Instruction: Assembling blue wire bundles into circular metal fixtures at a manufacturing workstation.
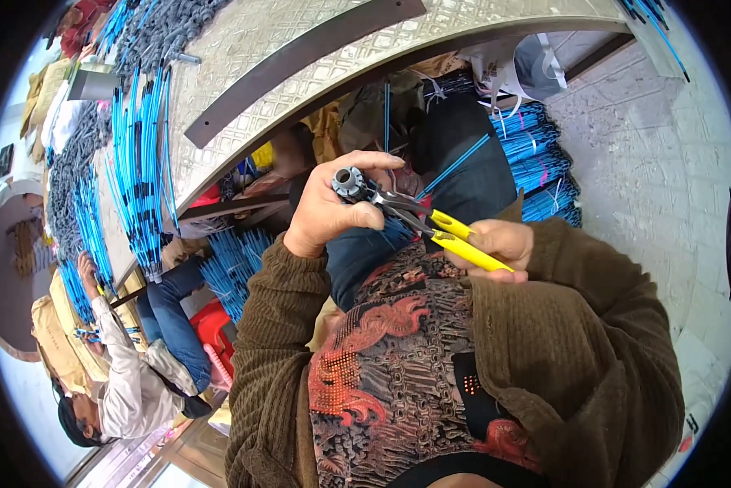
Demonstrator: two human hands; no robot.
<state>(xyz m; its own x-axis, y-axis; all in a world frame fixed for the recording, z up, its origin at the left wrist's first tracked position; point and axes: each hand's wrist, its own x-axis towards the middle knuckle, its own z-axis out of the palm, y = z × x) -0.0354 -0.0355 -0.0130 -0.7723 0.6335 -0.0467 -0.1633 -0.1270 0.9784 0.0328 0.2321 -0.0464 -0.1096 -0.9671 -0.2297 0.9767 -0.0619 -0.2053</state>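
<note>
My left hand point(317, 210) is raised in front of my chest and grips a dark, notched collar point(348, 190) with a hollow round end. Its index finger stretches out above the collar, and the thumb lies below. My right hand point(504, 242) is wrapped around the yellow handles of pliers point(458, 241). The handles stand apart, and the metal jaws meet the right side of the collar. Whether they bite on something there is too small to tell. Thin blue rods point(461, 163) lie across my dark-clad lap just beyond the pliers.
A worn table point(243, 49) with a dark metal strip point(300, 69) arcs across the far side. Blue-and-black rod bundles point(138, 163) hang over its left edge; more bundles point(536, 163) are stacked on the floor at right. Another person point(126, 374) sits at left, near a red stool point(213, 329).
</note>
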